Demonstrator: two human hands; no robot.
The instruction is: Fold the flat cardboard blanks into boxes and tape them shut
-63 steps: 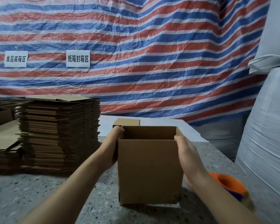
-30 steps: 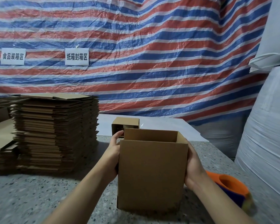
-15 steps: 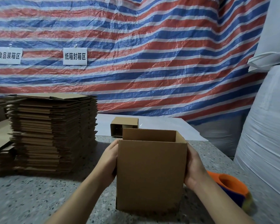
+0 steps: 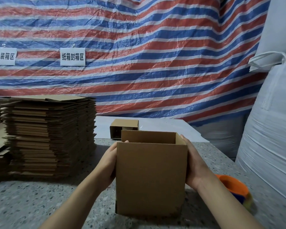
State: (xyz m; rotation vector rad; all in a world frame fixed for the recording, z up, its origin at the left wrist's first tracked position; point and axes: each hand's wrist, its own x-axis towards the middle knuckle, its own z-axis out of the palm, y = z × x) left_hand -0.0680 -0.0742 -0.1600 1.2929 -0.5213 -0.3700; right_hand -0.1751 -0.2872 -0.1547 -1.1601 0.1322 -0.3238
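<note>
while both hands (image 4: 108, 164) press it, matte cardboard box (image 4: 150, 177) stands square.

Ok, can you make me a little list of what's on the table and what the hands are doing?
box in the middle: open-topped cardboard box, standing upright on the table
left hand: pressed flat against the box's left side
right hand: pressed flat against its right side
stack of flat blanks: left of the box
small box: behind, open end facing us
tape roll: orange, right of the box
tape on box: none visible
</note>
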